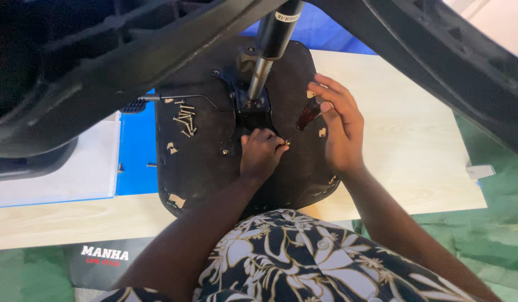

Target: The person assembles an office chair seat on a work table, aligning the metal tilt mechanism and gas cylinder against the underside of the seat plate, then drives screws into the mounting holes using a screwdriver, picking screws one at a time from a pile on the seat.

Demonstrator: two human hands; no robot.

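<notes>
An upturned black chair seat lies on a pale wooden board. A metal mechanism plate with a gas lift cylinder stands at its middle. My left hand pinches a small screw at the plate's lower right corner. My right hand grips a screwdriver with a dark red handle, its tip pointing at that screw. Black chair base legs cross the top of the view.
Several loose screws lie on the seat's left part, beside an L-shaped hex key. A blue sheet and white paper lie left. A black box sits on the green floor.
</notes>
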